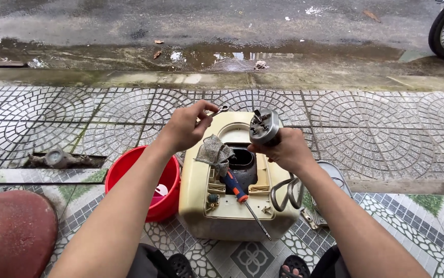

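Left hand (183, 126) pinches a wrench (218, 111) and right hand (283, 150) grips the heater element (264, 127) at centre frame above the casing (232, 206) — a wet slip could drop it onto the screwdriver (242, 198).

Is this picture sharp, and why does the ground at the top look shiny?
Head view: soft, even daylight, no hard shadows; the wet grey road gutter mirrors the sky; straight edges bow near the frame borders; both hands and the cream plastic appliance casing are in focus.
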